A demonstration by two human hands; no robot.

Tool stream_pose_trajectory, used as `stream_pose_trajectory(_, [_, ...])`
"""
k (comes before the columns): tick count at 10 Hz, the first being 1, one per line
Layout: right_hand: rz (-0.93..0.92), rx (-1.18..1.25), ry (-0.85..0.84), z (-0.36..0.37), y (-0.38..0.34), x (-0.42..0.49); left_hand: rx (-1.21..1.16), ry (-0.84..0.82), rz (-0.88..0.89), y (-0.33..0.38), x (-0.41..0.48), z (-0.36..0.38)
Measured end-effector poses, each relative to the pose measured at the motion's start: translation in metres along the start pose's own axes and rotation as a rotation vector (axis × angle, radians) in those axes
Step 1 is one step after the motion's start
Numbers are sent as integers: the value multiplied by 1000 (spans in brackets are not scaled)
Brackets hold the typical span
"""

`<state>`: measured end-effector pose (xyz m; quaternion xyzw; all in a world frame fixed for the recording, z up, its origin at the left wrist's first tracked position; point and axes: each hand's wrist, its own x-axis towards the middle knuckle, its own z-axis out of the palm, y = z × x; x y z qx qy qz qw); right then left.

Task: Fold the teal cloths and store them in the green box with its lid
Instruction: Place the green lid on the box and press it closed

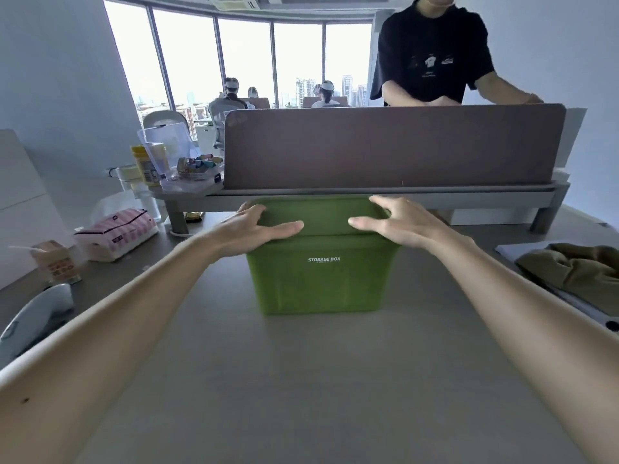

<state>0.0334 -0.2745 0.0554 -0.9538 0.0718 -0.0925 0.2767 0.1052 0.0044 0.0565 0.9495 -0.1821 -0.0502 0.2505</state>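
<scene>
A green box [321, 283] marked "STORAGE BOX" stands on the grey table, just in front of the desk divider. Its green lid [325, 214] sits on top. My left hand [259, 231] lies on the lid's left end, thumb along the front edge and fingers curled over the side. My right hand [393, 222] lies on the lid's right end in the same way. Both hands rest flat against the lid. No teal cloth is in sight; the inside of the box is hidden.
A brown divider [395, 145] on a raised shelf blocks the far side, with a person in a black shirt [435, 51] behind it. Left: pink tissue pack [117, 234], drink carton [60, 262], clear container [181, 162]. Right: olive cloth [576, 266].
</scene>
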Motion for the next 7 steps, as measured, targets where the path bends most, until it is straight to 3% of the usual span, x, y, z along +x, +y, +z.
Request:
stream_pose_trajectory(2, [3, 115, 106, 12, 13, -17, -21, 167, 69, -3, -7, 15])
stream_pose_trajectory(7, [7, 267, 255, 24, 27, 17, -233, 343, 110, 5, 30, 29])
